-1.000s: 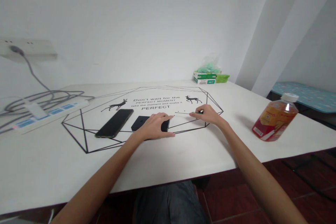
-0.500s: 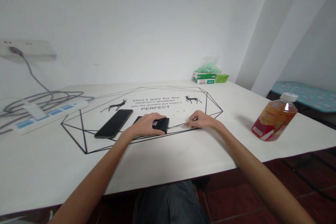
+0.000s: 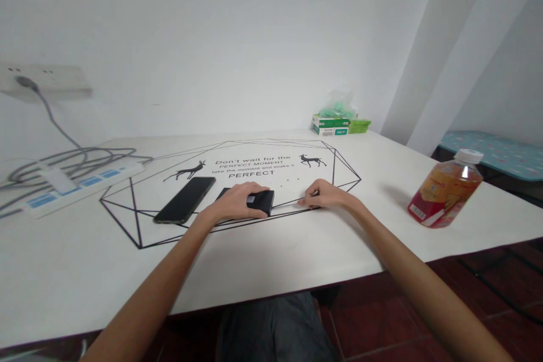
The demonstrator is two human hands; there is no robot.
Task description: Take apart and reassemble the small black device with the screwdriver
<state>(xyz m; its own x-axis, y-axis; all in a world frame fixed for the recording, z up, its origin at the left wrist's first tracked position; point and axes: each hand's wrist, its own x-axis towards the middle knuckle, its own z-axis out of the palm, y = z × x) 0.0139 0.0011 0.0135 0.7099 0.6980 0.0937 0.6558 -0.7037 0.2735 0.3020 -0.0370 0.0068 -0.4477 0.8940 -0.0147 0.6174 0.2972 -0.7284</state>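
Compared with one second before, the right grip point(image 3: 326, 194) had come lower, nearer to the person, and the thin tool point(image 3: 285, 205) in it now pointed to the right end of the black box point(image 3: 262, 203). The left grip point(image 3: 238, 202) had shifted a little to its left, so more of this end, with a pale patch, was showing. Compared with half a second before, almost nothing had changed.

Both forearms reached forward over the near part of the bench point(image 3: 280, 266). The left grip lay palm down, closed around the black box from above, with the thumb on the near side and the fingers over the far side. The right grip was curled, fingers pinching the thin tool; I could not tell whether its tip touched the box, which lay under the left grip and stuck out towards the right one.

Just left of the left grip lay a dark phone point(image 3: 185, 199). Well to the right of the right grip stood a drink bottle point(image 3: 444, 189). Slightly beyond and between the grips were three small dark specks point(image 3: 289, 181). Far to the left of the left grip lay a power strip point(image 3: 85, 184) with grey cable point(image 3: 63, 158). Far beyond the right grip, near the wall, were green-and-white boxes point(image 3: 331, 124).
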